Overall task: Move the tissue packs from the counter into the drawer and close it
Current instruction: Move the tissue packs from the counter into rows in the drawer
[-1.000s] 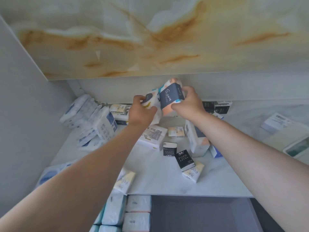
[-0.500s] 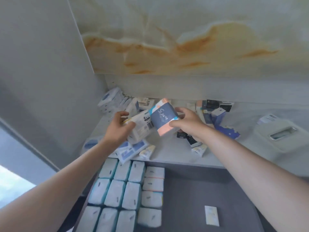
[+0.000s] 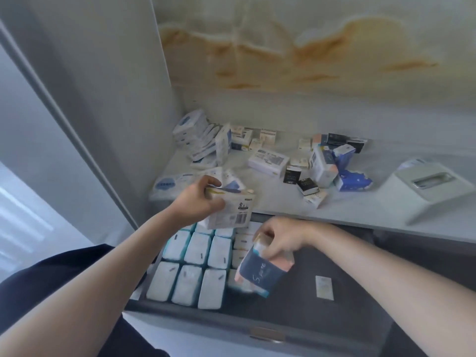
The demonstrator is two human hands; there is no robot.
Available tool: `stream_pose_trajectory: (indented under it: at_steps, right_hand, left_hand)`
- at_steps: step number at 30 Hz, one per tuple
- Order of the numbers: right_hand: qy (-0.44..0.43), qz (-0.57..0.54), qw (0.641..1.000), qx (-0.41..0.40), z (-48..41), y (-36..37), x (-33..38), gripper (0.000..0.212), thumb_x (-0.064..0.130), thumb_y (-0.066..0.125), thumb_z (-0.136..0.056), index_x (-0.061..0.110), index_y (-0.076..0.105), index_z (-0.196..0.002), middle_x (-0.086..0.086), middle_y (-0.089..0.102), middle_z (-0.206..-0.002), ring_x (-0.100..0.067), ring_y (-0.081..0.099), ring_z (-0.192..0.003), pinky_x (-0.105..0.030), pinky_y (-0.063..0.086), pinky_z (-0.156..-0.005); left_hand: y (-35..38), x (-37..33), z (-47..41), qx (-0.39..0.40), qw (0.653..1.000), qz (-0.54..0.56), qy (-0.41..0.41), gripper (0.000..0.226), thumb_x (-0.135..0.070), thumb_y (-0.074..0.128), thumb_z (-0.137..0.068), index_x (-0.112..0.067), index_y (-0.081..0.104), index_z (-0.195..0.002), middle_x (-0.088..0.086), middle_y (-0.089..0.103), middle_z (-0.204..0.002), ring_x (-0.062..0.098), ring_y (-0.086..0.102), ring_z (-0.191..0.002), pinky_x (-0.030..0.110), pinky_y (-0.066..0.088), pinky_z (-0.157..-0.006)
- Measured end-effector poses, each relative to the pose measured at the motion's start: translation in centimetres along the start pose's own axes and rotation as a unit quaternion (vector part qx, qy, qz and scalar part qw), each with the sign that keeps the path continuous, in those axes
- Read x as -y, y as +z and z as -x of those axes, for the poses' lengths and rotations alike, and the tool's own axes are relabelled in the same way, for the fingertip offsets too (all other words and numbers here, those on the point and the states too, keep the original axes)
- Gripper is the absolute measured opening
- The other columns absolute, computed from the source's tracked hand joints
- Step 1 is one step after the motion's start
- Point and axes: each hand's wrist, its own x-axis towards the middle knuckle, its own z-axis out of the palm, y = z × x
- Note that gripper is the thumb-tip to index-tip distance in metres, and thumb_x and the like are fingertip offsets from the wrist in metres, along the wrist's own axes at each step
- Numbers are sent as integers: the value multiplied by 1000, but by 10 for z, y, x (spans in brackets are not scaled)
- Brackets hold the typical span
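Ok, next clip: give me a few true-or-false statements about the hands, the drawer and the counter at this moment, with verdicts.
1. The drawer is open. True.
2. The right hand is empty. False: it grips a navy-banded pack over the drawer.
3. The left hand holds a white barcode pack. True.
4. The counter has no packs left on it. False: many loose packs lie there.
5. White packs stand in rows on the drawer's left side. True.
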Motion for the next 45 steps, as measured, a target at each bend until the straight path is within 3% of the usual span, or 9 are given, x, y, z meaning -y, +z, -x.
stream_pose_trajectory:
  at_steps: [9,15,22,25,28,35,39,43,45]
  right_hand:
    - [-33,151,985,71,-21,105,9,68,44,74,-67,29,59,-132,0,61,-123,-24,58,-111,-34,53,-90]
    - [-22,137,990,-10,-30,125,-1,43,40,69,-74,20,64,-112,-3,66,-108,-26,61,-98,-31,50,-75]
    - [112,49,992,-23,-39,122,-20,38,37,60,-78,22,62,-113,-1,61,-116,-22,59,-106,-27,50,-79]
    - [144,21,988,-51,-45,130,-13,41,35,61,-84,14,57,-119,-6,61,-120,-26,63,-105,-25,48,-64]
    - [178,-146,971,-61,-53,146,-5,53,39,67,-81,16,51,-126,-4,59,-125,-27,72,-84,-30,57,-51]
    - [132,-247,956,87,-54,109,-14,51,10,60,-96,10,41,-143,-11,54,-137,-29,68,-101,-32,61,-57]
    - [104,-274,954,66,-47,63,-30,34,-4,60,-89,9,57,-120,-16,67,-115,-22,70,-75,-29,52,-52]
    - [34,-472,879,50,-33,38,-43,33,-5,66,-87,17,63,-112,-13,70,-112,-28,66,-101,-37,55,-72]
    - [44,-471,879,57,-28,33,-54,34,-1,68,-87,13,62,-118,-15,70,-117,-32,67,-105,-39,55,-71]
  left_hand:
    - [9,16,16,73,995,-73,9,38,-32,73,-76,-35,56,-110,-8,64,-102,10,64,-89,29,56,-77]
    - [23,19,9,125,987,-97,9,40,-32,72,-78,-33,57,-115,-12,61,-104,6,60,-92,24,53,-77]
    - [38,23,3,162,977,-139,11,34,-36,69,-80,-36,54,-111,-8,61,-103,14,60,-91,24,50,-71]
    - [43,28,6,164,975,-148,15,33,-37,68,-79,-39,53,-108,-9,60,-105,10,59,-90,21,47,-68]
    - [45,34,11,174,972,-159,16,36,-37,68,-79,-39,53,-112,-11,60,-105,11,59,-92,22,50,-73]
    - [43,32,7,166,974,-151,22,40,-37,70,-79,-36,52,-115,-11,59,-105,11,58,-92,20,44,-70]
    - [47,25,-1,168,983,-77,0,27,-34,67,-79,-32,58,-105,-9,62,-103,12,60,-91,23,48,-71]
    - [58,19,-3,181,982,36,-40,24,-25,64,-85,-21,61,-108,-1,64,-106,17,61,-93,28,50,-73]
    - [68,16,0,219,973,59,-52,22,-14,59,-91,-13,60,-113,2,64,-107,19,62,-93,26,53,-70]
